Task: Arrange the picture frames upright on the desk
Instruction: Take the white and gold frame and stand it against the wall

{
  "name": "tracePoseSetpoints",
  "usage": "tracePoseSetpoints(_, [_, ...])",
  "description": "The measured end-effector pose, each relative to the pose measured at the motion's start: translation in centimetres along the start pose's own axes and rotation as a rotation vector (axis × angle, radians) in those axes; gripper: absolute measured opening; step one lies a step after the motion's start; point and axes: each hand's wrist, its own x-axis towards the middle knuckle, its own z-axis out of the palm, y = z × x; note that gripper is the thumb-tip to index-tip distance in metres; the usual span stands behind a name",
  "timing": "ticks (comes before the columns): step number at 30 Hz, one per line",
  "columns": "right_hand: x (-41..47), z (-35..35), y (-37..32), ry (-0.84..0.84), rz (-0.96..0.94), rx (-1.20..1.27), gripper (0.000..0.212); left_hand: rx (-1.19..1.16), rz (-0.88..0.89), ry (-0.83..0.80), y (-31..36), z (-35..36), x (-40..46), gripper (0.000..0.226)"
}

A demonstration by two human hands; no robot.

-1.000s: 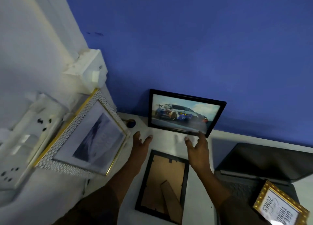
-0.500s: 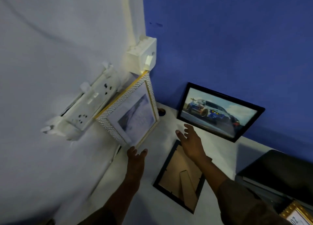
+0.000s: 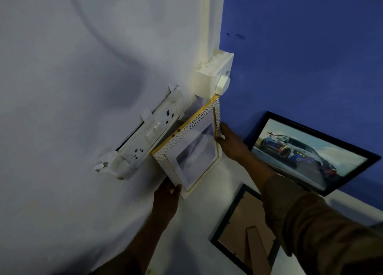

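A white pebbled frame with gold trim (image 3: 190,150) leans against the white wall in the corner of the desk (image 3: 192,229). My left hand (image 3: 166,200) grips its near lower corner. My right hand (image 3: 230,142) holds its far edge, thumb over the gold trim. A black frame with a car picture (image 3: 310,152) stands leaning on the blue wall to the right. Another black frame (image 3: 242,231) lies face down on the desk, its cardboard back and stand showing, partly under my right sleeve.
A white socket strip (image 3: 145,144) hangs loose on the wall just left of the white frame. A white switch box (image 3: 213,78) with conduit sits above the frame's top corner. The blue wall (image 3: 300,57) closes the back.
Both hands left the car frame and moved left to the white frame. They now hold it by two edges, and the view has turned toward the corner.
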Motion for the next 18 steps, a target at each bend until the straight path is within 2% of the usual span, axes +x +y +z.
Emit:
tracePoseSetpoints(1, [0.2,-0.1,0.0,-0.015,-0.005,0.010,0.053,0.055,0.058,-0.024,-0.3,-0.4,0.2,0.034])
tracePoseSetpoints(4, [-0.9,-0.5,0.1,-0.013,-0.013,0.059,0.040,0.247,0.134,-0.021,-0.9,-1.0,0.3,0.023])
tracePoseSetpoints(6, [-2.6,-0.8,0.6,0.018,-0.023,0.071,0.037,0.271,0.215,-0.017,-1.6,-1.2,-0.2,0.021])
tracePoseSetpoints(9, [-5.8,-1.5,2.7,0.130,-0.036,0.049,0.032,0.268,0.258,-0.122,-2.0,-2.0,-1.0,0.024])
tracePoseSetpoints(11, [-8.5,-2.4,4.6,0.218,-0.048,0.031,0.026,0.244,0.319,-0.186,-1.4,-2.5,-1.4,0.027])
tracePoseSetpoints(14, [-13.4,-4.5,6.5,0.264,-0.028,0.083,0.018,0.139,0.402,-0.266,1.2,-2.6,-2.7,0.030])
tracePoseSetpoints(16, [-16.8,-5.8,7.8,0.293,-0.011,0.107,0.008,0.017,0.401,-0.306,3.6,-2.0,-4.0,0.031])
tracePoseSetpoints(18, [-20.9,-7.3,9.0,0.351,0.010,0.133,0.008,-0.067,0.417,-0.330,6.2,-0.6,-6.1,0.028])
